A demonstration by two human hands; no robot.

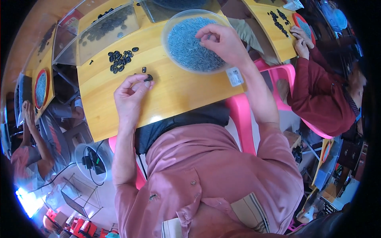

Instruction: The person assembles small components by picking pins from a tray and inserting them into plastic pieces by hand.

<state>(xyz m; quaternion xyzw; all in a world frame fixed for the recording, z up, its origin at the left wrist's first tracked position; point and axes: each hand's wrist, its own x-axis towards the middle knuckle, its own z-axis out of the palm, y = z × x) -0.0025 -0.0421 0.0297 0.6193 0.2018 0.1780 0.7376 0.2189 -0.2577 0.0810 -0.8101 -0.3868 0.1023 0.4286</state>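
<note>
Black oval part (148, 77) sits at the fingertips of the left hand (130, 90), just above the near half of the yellow wooden table (186, 88); the step in hand looks like picking a small screw to go with it, since the right hand (222, 41) reaches over the round clear tub (165, 37) of silvery screws (184, 49); the next move probably calls for a single screw brought across and lined up with the part, the left hand keeping steady; the left grip is narrow, thumb and index finger closed on the part; the right fingers curl close together at the screws, but whether they pinch one I cannot tell; a cluster of similar black parts (119, 60) lies beyond the left hand, with one loose part (144, 69) nearer the fingertips.
</note>
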